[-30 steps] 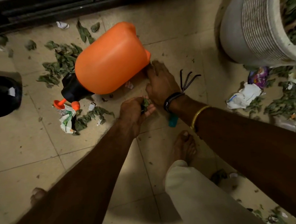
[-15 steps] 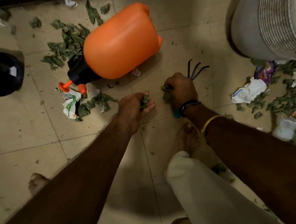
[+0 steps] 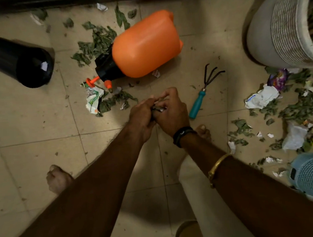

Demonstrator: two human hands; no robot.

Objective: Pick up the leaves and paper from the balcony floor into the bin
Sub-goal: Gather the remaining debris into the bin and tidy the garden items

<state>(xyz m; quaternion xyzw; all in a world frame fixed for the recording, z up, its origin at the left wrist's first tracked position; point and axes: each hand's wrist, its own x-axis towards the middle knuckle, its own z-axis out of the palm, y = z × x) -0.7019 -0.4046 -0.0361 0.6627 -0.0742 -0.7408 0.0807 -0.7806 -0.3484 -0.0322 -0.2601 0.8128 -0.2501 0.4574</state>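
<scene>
left hand (image 3: pixel 142 116) and right hand (image 3: pixel 173 112) meet above the beige floor tiles (image 3: pixel 34 164), fingers of both curled round a small wad of dry green leaves and paper scraps (image 3: pixel 158 109). grey-white ribbed bin (image 3: pixel 264 36) stands well apart, far right. print on crumpled white wrapper (image 3: pixel 261 97) unreadable.

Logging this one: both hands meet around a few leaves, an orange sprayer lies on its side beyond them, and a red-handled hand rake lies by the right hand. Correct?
Not quite: the head view shows the hand rake has a teal handle, not red. The rest holds: the left hand and right hand meet around the leaves, with the orange sprayer on its side beyond them.
</scene>
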